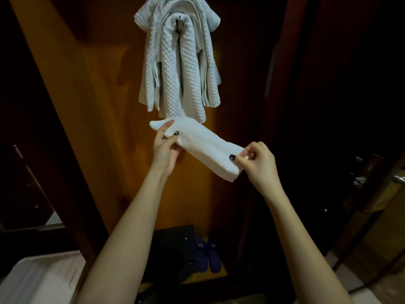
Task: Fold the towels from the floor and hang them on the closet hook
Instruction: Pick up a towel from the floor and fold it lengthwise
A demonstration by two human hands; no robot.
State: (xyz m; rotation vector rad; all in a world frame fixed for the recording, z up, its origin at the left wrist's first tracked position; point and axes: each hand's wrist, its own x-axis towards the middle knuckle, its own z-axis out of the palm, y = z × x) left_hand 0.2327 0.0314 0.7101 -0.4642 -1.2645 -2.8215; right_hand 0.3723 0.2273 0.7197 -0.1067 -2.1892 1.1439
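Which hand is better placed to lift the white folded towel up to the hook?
Probably the left. The left hand grips the higher end of the white folded towel, almost straight below the hook with the waffle towels. The right hand pinches the lower end, farther off to the side.

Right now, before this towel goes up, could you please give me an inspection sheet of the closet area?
Surface: wooden closet panel; no table in view.
Job's things: folded white towel held below the waffle towels, which hang on the hook.
Clutter: blue slippers beside a dark object at the closet bottom.
Grippers: left hand grips one towel end; right hand pinches the other.
Cables: nothing seen.
Surroundings: door handle at right; white cloth at lower left.
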